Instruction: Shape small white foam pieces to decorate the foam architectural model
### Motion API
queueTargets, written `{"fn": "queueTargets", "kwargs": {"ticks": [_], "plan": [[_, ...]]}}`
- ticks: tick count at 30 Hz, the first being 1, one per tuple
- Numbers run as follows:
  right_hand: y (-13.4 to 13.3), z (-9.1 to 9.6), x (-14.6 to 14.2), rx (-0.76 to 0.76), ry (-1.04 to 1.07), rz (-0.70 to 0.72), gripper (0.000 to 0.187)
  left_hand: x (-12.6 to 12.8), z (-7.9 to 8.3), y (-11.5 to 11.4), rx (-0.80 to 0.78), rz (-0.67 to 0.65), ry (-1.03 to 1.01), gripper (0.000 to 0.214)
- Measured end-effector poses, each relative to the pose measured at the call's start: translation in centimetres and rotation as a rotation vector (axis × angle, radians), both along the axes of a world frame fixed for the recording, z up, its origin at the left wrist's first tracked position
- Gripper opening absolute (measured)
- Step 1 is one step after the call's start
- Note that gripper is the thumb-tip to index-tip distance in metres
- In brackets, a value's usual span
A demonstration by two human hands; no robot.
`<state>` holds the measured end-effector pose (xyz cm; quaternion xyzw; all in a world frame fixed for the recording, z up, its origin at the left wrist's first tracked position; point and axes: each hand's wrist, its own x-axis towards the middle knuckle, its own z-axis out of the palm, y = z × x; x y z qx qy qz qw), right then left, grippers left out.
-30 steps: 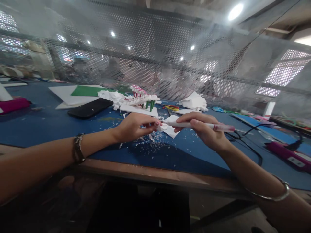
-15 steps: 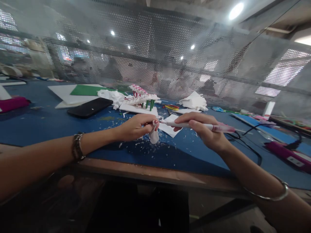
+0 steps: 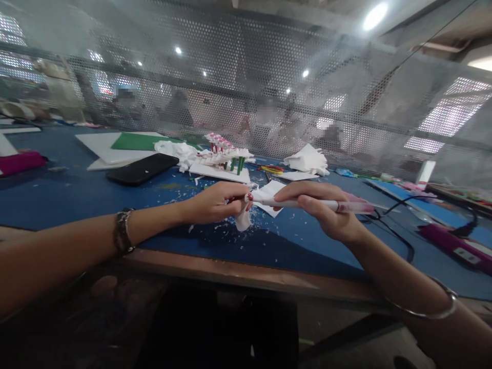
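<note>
My left hand (image 3: 219, 202) pinches a small white piece (image 3: 243, 219) with dark red colouring at its top; it looks like paper or foam, and I cannot tell which. In my right hand (image 3: 323, 207) is a marker pen (image 3: 292, 203) with a white barrel and a pinkish rear end. Its tip points left and meets the red part of the white piece, close to my left fingertips. Just behind the hands lies a white sheet (image 3: 272, 190). Farther back stands a small white model (image 3: 225, 156) with red and green posts on a white base.
A black phone (image 3: 143, 169) lies left of the model, before white and green sheets (image 3: 140, 142). Crumpled white paper (image 3: 307, 160) sits at the back. White scraps dot the blue table (image 3: 303, 251). A purple power strip (image 3: 455, 246) with black cables is at right.
My right hand has shifted slightly left, bringing the marker's tip onto the red part of the white piece. The left hand has barely moved, and the piece is turned a little.
</note>
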<state>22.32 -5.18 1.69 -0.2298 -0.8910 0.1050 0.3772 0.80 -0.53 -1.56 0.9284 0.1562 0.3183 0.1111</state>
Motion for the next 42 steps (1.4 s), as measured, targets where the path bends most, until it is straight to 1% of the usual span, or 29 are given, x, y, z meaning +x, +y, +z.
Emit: {"fn": "queueTargets", "kwargs": {"ticks": [3, 6, 11, 14, 18, 21, 25, 30, 33, 36, 42], "plan": [[0.02, -0.01, -0.01, 0.009, 0.017, -0.022, 0.024, 0.05, -0.01, 0.10, 0.024, 0.033, 0.012, 0.019], [0.05, -0.05, -0.05, 0.002, -0.010, 0.007, 0.024, 0.17, -0.01, 0.11, 0.096, 0.059, 0.015, 0.019], [0.01, 0.01, -0.11, 0.027, 0.005, -0.051, 0.024, 0.27, 0.05, -0.03, 0.225, 0.099, 0.002, 0.022], [-0.05, 0.09, -0.14, 0.028, -0.017, -0.022, 0.024, 0.26, 0.00, -0.06, 0.288, 0.117, 0.015, 0.020], [-0.09, 0.14, -0.17, 0.025, -0.009, -0.054, 0.024, 0.18, -0.14, 0.00, 0.334, 0.155, -0.001, 0.019], [-0.10, 0.17, -0.15, 0.013, -0.043, -0.024, 0.024, 0.04, -0.16, 0.04, 0.380, 0.170, 0.013, 0.018], [-0.10, 0.18, -0.11, 0.011, -0.029, -0.042, 0.024, -0.09, -0.11, 0.03, 0.382, 0.164, 0.020, 0.017], [-0.05, 0.13, -0.10, 0.002, -0.066, -0.005, 0.024, -0.01, -0.19, -0.12, 0.430, 0.168, 0.014, 0.017], [-0.04, 0.15, -0.09, 0.011, -0.049, -0.001, 0.025, 0.00, -0.27, -0.14, 0.428, 0.172, 0.014, 0.017], [-0.03, 0.20, -0.07, 0.010, -0.082, 0.024, 0.023, -0.08, -0.31, -0.07, 0.426, 0.170, 0.011, 0.016], [0.00, 0.28, -0.03, 0.025, -0.079, 0.008, 0.024, -0.24, -0.34, -0.02, 0.411, 0.156, 0.001, 0.016]]}}
